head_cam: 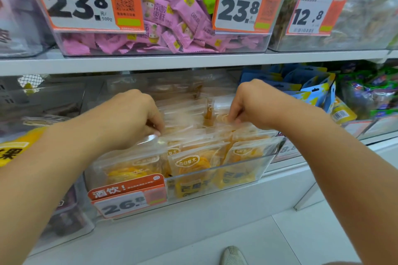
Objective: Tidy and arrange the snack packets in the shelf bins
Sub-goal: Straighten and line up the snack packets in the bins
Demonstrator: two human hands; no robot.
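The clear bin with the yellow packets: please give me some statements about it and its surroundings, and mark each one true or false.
1. Both hands, the left hand and the right hand, reach into the clear bin. True.
2. The yellow snack packets stand upright in rows. True.
3. The price tag on this bin reads 12.8. False: it starts with 26; 12.8 is on an upper bin to the right.
4. The pink packets lie in the bin below the hands. False: they are on the shelf above.
5. Blue packets sit to the right of the clear bin. True.
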